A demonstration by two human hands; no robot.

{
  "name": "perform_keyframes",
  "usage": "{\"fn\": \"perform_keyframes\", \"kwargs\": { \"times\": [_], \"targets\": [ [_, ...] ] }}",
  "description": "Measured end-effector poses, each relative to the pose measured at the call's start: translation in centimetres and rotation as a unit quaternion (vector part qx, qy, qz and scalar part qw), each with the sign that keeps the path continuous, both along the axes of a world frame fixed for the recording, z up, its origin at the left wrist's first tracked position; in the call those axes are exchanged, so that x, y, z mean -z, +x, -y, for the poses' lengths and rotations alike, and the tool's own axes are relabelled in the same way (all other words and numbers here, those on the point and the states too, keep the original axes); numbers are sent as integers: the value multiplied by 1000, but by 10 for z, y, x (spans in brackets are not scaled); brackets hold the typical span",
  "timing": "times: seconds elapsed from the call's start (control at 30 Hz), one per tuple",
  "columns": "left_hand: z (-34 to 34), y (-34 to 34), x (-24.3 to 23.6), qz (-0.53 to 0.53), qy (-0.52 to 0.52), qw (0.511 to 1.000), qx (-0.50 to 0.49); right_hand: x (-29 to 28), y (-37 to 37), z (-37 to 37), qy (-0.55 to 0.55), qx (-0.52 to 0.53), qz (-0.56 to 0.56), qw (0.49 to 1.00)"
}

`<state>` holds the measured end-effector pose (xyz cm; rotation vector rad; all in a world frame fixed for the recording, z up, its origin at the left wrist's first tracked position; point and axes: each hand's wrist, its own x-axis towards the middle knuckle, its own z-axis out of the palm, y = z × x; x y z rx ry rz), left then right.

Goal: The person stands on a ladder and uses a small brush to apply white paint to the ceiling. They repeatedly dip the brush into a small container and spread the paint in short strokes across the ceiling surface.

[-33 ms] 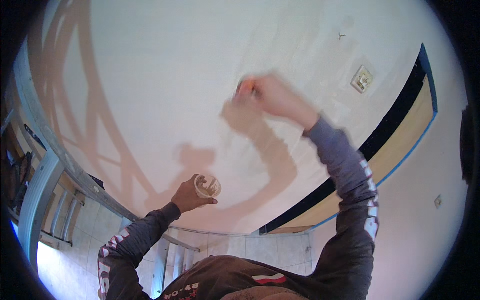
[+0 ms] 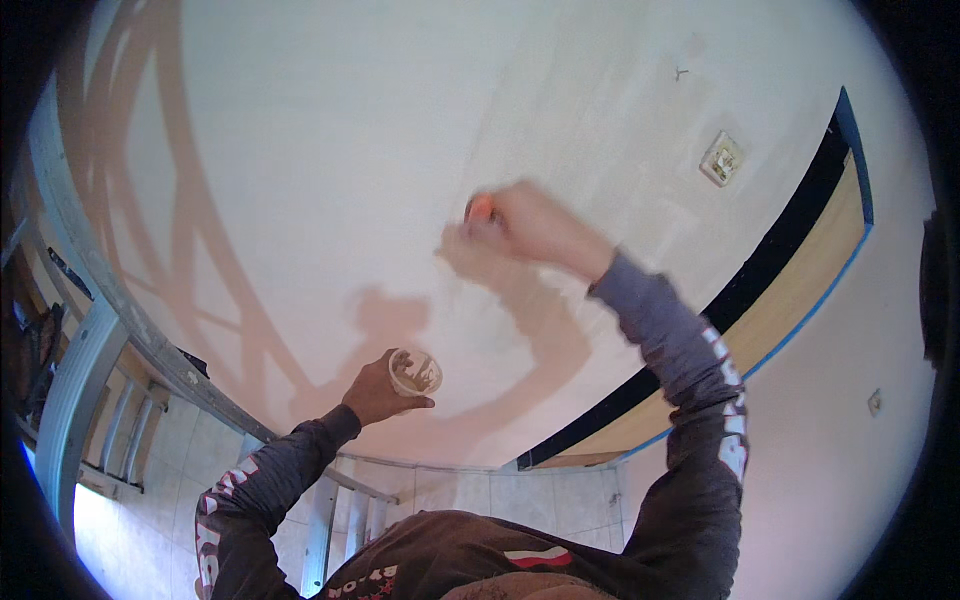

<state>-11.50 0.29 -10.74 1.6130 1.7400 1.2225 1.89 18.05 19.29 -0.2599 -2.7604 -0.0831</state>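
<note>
My left hand (image 2: 375,392) is wrapped round a see-through plastic cup (image 2: 416,372) with pale brownish paste or paint smeared inside. It holds the cup low, in front of a white wall (image 2: 330,190). Higher up, my right hand (image 2: 525,225) is closed close to the wall and blurred by motion. A small orange-red patch (image 2: 481,208) shows at its fingertips; whether that is a tool's end or a fingertip cannot be made out. Around this hand the wall bears faint beige streaks, and my arm casts a shadow on it.
To the right, a black and wood-coloured recess with a blue edge (image 2: 865,200) runs along the wall. Above it are an uncovered wall box (image 2: 721,158) and a small wire stub (image 2: 681,74). Metal ladder parts (image 2: 90,365) stand at the left, over a tiled floor (image 2: 450,490).
My right hand has moved down and slightly left along the wall, its forearm following. My left hand and the cup have stayed in place.
</note>
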Motion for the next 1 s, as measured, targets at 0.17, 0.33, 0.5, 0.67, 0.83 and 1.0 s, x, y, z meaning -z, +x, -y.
{"fn": "perform_keyframes", "kwargs": {
  "times": [0.17, 0.33, 0.5, 0.67, 0.83, 1.0],
  "targets": [
    [-7, 4, 1, -14, -1, 999, 29, 36, 19, -12, -30, -13, 37, 999],
    [2, 1, -5, 0, 2, 1000, 14, -134, -10, -47, 126, 27, 8, 992],
    [4, -3, 1, -15, 10, 1000, 7, -321, -7, -2, 249, 25, -109, 962],
    [-3, 3, -1, 8, 5, 1000, 28, -377, 4, 28, 288, 46, -186, 938],
    [-2, 1, -5, 3, -1, 1000, 24, -367, 11, 34, 343, -14, -297, 891],
    [1, 0, -2, -13, 7, 1000, 13, -320, 7, -1, 529, 27, -250, 810]
  ]
}}
